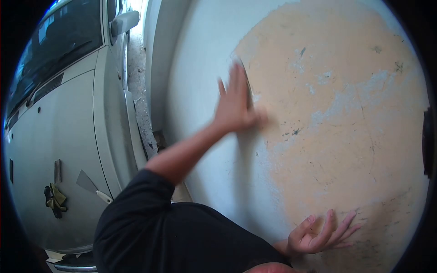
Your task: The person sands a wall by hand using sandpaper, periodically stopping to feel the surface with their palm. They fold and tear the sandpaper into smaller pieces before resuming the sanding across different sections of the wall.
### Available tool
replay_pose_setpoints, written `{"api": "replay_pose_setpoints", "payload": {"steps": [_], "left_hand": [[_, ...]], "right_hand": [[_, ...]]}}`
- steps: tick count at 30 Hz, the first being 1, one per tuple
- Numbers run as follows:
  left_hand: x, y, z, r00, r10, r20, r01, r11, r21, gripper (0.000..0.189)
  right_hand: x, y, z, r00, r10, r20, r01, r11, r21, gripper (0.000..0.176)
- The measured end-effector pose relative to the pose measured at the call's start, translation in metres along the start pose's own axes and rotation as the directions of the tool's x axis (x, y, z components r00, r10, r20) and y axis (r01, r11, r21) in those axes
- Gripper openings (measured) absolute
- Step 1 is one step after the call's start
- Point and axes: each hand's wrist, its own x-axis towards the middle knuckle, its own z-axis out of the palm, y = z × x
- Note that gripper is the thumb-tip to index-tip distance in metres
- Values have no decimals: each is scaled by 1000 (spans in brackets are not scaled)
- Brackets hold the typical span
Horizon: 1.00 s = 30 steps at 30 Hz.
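Observation:
My left hand (pixel 234 102), smeared by motion, lies flat against the wall with its fingers stretched upward and the thumb out to the right. Along its right side shows the edge of a thin dark-edged sheet (pixel 248 84), pressed under the palm and mostly hidden. This hand is at the border between the white paint and a large peach-coloured patch (pixel 327 150) on the wall. Lower right, my right hand (pixel 321 236) is held in front of the patch, its fingers spread and slightly curled, holding nothing.
A light-coloured car (pixel 68 127) stands close on the left, its side mirror (pixel 125 22) jutting toward the wall. On its hood rest a putty knife (pixel 93 185), a narrow metal piece (pixel 57 170) and a crumpled yellow-and-black cloth item (pixel 55 199). A narrow floor strip (pixel 137 68) runs between.

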Motion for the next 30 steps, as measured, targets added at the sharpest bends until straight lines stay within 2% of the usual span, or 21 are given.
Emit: {"api": "replay_pose_setpoints", "payload": {"steps": [1,3,5,7,9,10,12,14,16,18,19,22,24,26,27,29,30], "left_hand": [[-38,14,10,995,80,53,-80,997,-4,140],[-95,41,17,969,158,191,-160,987,-4,141],[-78,32,10,966,195,172,-213,973,92,135],[-21,13,-2,991,122,58,-127,988,89,126],[41,-6,-21,998,-55,-11,55,998,1,116],[53,-17,-22,998,-57,-12,57,998,-5,116],[67,-28,-23,992,-81,-93,71,991,-112,112],[36,-16,-8,990,-117,-77,109,989,-100,120],[-26,0,10,998,65,-6,-65,998,-9,140],[-87,22,18,976,179,121,-175,984,-44,140],[-99,32,15,971,190,148,-180,981,-76,134],[-58,-2,13,926,375,43,-376,905,200,125],[-7,-16,-9,966,254,55,-259,942,211,124],[37,-22,-30,993,108,36,-111,989,93,120],[37,-21,-29,994,107,36,-110,989,99,120],[36,-16,-19,995,73,-72,-80,992,-100,118],[21,-8,-14,995,81,-58,-86,994,-71,117]], "right_hand": [[-1,0,0,1000,4,-10,-4,1000,5,30],[-1,1,2,1000,-7,-27,7,1000,4,29],[-1,1,4,999,-13,-39,13,1000,22,29],[-2,2,0,999,-24,-24,24,999,33,29],[-4,2,0,999,-22,-24,23,999,32,28],[-4,2,0,999,-27,-23,28,999,28,28],[-2,1,0,999,-31,-34,32,998,47,27],[-1,0,-1,999,-20,-32,22,999,46,27],[0,-1,1,999,-11,-33,13,999,49,26],[0,0,1,999,-34,-21,35,999,33,26],[0,0,3,999,-38,-19,39,999,33,26],[-4,1,0,999,-47,-7,47,998,40,25],[-6,3,0,999,-49,5,49,999,8,25],[-7,4,0,999,-48,-5,48,998,28,25],[-8,3,0,999,-35,-20,36,998,49,25],[-5,2,2,999,-37,-36,40,996,78,24],[-4,2,2,998,-46,-51,51,994,102,24]]}}
